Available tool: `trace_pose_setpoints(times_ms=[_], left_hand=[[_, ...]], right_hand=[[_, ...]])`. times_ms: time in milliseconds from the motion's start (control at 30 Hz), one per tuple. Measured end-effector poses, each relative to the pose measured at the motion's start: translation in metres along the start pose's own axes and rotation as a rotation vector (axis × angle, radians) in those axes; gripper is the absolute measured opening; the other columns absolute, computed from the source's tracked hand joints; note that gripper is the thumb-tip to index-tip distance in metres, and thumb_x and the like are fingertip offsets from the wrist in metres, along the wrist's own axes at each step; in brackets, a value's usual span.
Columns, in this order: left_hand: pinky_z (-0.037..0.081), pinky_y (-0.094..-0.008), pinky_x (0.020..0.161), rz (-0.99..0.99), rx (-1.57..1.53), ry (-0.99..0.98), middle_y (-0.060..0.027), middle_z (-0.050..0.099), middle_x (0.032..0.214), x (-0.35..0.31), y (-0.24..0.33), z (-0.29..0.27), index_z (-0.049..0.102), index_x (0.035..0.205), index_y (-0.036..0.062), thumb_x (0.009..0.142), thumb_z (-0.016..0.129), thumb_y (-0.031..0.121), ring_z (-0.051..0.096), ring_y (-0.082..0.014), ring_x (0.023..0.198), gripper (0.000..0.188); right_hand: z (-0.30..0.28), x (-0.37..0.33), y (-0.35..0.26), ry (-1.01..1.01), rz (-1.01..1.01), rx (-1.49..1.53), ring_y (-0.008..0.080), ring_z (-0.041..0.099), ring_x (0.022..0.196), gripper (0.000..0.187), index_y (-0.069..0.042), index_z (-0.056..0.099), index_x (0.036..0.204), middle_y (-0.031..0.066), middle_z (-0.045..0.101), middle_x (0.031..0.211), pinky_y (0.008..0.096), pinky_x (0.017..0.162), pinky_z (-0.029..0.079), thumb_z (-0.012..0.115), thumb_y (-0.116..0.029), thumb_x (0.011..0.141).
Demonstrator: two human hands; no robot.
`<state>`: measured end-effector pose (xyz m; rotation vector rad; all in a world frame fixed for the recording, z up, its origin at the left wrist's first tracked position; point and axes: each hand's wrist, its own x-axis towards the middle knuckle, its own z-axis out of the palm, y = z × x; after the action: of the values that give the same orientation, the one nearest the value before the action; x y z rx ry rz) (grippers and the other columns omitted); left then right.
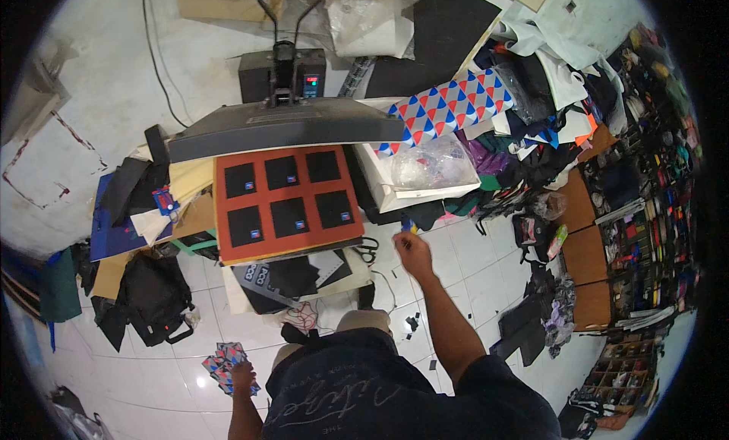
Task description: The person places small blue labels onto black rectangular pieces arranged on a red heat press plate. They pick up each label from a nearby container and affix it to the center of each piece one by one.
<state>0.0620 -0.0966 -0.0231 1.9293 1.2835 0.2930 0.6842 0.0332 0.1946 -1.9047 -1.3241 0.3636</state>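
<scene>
My left hand (243, 374), low and out to the left, grips a fanned bunch of small red, blue and grey patterned pieces (221, 366). My right hand (414, 252) is raised to the right of the heat press, its fingers pinched at a small blue and yellow piece (410, 227), too small to make out. Under the tilted upper plate (285, 129) of the heat press lies an orange-red pad (260, 195). Several black fabric squares (289, 216) rest on it in two rows, each with a small blue mark near a lower corner.
A white box (429, 198) with clear plastic stands right of the press, beside a patterned roll (456, 110) and heaped fabric. Scissors (368, 250) hang by the pad's right edge. A black bag (154, 296) sits on the tiled floor at left; packed shelves (645, 205) line the right.
</scene>
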Motion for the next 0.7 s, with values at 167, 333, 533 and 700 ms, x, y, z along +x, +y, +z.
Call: trace_pose_setpoints(times_ms=[167,333,533,700], left_hand=[[0.036,-0.0254,0.037,-0.816,-0.656,0.238,-0.0006,0.049,0.06,0.046,0.067,0.012,0.056,0.082,0.0075,0.083,0.055,0.018,0.049,-0.0123,0.044,0.01],[0.041,-0.0254,0.041,-1.028,-1.107,0.386,-0.0033,0.055,0.069,0.06,0.16,0.048,0.058,0.091,0.0051,0.084,0.059,0.02,0.054,-0.0131,0.052,0.016],[0.045,-0.0251,0.049,-1.079,-0.842,0.314,-0.0048,0.059,0.074,0.076,0.286,0.091,0.06,0.099,0.0017,0.086,0.06,0.02,0.057,-0.013,0.058,0.023],[0.044,-0.0264,0.049,-1.253,-0.824,0.437,-0.006,0.06,0.078,0.061,0.336,0.099,0.058,0.104,0.0026,0.085,0.058,0.015,0.057,-0.0144,0.059,0.022]], right_hand=[[-0.074,0.118,0.029,0.08,0.066,-0.178,0.0338,0.065,0.071,0.021,-0.006,0.067,0.094,0.018,0.066,0.077,0.0403,0.065,0.05,0.058,-0.024,0.088],[-0.083,0.225,0.083,-0.129,-0.182,-0.505,0.0311,0.065,0.073,0.018,-0.008,0.069,0.087,0.0147,0.067,0.078,0.0401,0.065,0.051,0.06,-0.023,0.084],[-0.024,0.285,0.147,-0.625,-0.347,-0.846,0.0299,0.067,0.087,0.019,-0.008,0.067,0.086,0.0134,0.069,0.089,0.0438,0.075,0.053,0.065,-0.019,0.072],[0.004,0.283,0.164,-0.822,-0.306,-0.893,0.0292,0.064,0.093,0.041,-0.009,0.063,0.095,0.0122,0.067,0.094,0.0429,0.078,0.05,0.08,-0.027,0.063]])
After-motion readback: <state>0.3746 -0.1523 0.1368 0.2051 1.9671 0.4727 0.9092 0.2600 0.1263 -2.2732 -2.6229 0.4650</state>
